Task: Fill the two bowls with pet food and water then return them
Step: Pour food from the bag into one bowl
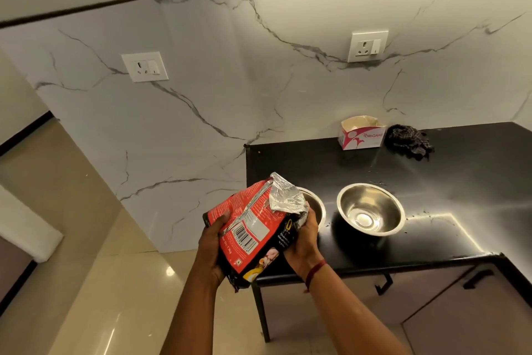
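Note:
Both my hands hold a red and black pet food bag (250, 228) at the left end of the black counter (431, 170). My left hand (211, 248) grips its lower left side. My right hand (305, 236) grips the right side, just under the torn silver top. The bag tilts toward a steel bowl (315, 203) that it mostly hides. A second steel bowl (370, 209) stands to the right of it and looks empty.
A white and pink carton (362, 133) and a dark crumpled cloth (410, 141) lie at the back of the counter by the marble wall. Cabinet doors with black handles (476, 275) sit under the counter. Glossy beige floor (121, 297) spreads to the left.

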